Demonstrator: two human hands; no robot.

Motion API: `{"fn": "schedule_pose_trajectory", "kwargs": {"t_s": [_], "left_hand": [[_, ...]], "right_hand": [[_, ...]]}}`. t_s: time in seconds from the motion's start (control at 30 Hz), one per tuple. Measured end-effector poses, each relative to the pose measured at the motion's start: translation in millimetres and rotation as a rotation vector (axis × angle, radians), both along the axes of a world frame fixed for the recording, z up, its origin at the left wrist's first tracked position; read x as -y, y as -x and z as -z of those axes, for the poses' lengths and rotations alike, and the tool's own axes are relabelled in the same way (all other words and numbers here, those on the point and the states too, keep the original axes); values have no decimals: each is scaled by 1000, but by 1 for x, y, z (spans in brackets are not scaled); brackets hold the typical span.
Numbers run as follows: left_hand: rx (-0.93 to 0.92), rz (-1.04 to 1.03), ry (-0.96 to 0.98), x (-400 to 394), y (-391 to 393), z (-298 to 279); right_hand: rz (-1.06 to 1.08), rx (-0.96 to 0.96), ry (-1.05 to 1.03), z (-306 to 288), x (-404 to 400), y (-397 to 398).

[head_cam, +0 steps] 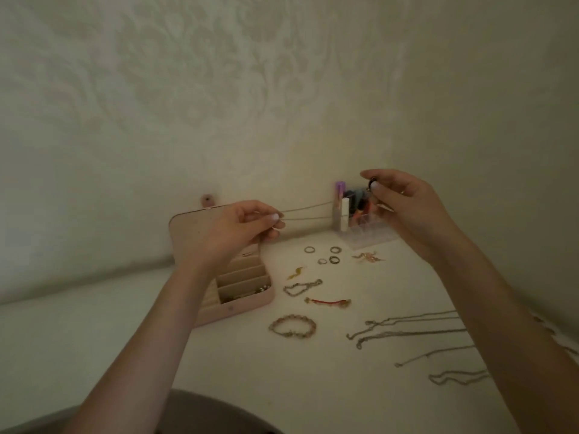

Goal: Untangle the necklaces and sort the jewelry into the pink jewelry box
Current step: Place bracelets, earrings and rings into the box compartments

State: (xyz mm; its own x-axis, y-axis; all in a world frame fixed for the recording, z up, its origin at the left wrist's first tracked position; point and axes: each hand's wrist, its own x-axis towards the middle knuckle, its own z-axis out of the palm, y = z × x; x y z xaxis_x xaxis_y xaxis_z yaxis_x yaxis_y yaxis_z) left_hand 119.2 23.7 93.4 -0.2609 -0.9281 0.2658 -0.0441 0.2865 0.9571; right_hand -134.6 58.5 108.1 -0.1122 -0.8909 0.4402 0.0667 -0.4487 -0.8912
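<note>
Above the white desk, a thin silver necklace stretches as two taut strands between both hands. Each grip is narrow: the left hand pinches one end, and the right hand pinches the other beside a small dark pendant. Below the left hand sits the pink jewelry box, lid open, with cream compartments. Four rings and three bracelets lie between the box and several loose chains at right.
</note>
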Motion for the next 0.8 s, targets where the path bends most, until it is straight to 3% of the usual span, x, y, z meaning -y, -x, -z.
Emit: {"fn": "schedule_pose_trajectory", "kwargs": {"t_s": [0.43,0.7,0.8], "left_hand": [[-16,-109,-77,1,-51,21],[161,-100,-132,6,-70,54],[372,-194,-53,6,-78,58]], "right_hand": [[-240,-32,-52,8,22,-65],[-325,-141,-118,14,26,-89],[-342,-183,-127,12,28,-104]]}}
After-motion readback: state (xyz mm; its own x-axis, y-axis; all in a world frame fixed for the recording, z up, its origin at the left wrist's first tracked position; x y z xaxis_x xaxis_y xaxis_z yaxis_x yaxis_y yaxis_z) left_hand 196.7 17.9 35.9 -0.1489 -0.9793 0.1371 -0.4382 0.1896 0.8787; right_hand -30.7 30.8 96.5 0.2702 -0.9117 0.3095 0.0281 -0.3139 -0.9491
